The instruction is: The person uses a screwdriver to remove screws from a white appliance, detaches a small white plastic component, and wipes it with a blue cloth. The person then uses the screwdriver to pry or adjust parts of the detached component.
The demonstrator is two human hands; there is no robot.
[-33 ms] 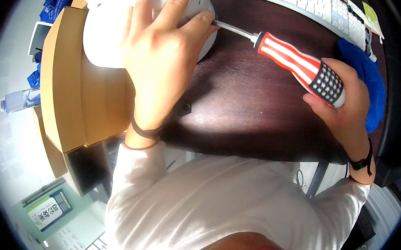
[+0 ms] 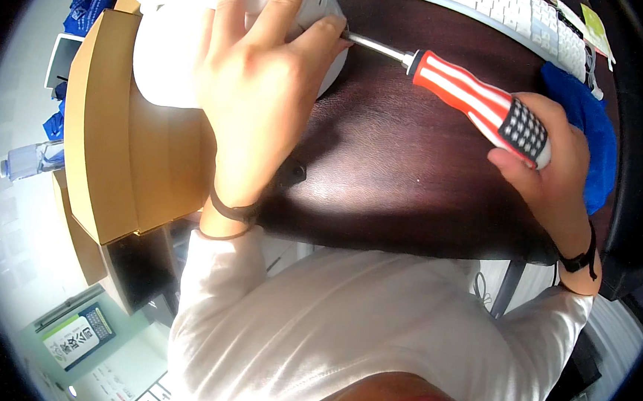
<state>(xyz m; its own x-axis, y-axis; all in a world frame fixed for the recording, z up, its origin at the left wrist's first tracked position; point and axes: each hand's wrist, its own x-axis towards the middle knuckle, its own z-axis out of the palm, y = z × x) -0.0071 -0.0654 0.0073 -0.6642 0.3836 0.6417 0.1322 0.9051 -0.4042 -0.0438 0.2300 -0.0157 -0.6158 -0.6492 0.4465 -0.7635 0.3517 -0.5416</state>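
Observation:
A white rounded plastic device [image 2: 169, 56] lies at the upper left, partly cut off by the picture's top edge. Over it spreads my left hand [image 2: 259, 73], fingers gripping its top, the thumb by its right side. A screwdriver [image 2: 463, 89] with a red-and-white striped handle and a dark, star-patterned end points left, its metal shaft reaching the device beside my left thumb. The tip is hidden there. At the right, my right hand [image 2: 556, 153] is closed round the butt of the handle.
A white keyboard [image 2: 491, 10] lies at the far right of the dark table [image 2: 381, 197]. Near my right hand is a blue cloth [image 2: 601, 145]. Cardboard boxes [image 2: 110, 126] stand at the left, with a clear plastic bottle [image 2: 33, 162] beyond them. A small black object [image 2: 293, 172] sits beside my left wrist.
The screwdriver handle has turned slightly in my right hand, shifting its star pattern. My right fingers have moved a little; my left hand and the device stay nearly still.

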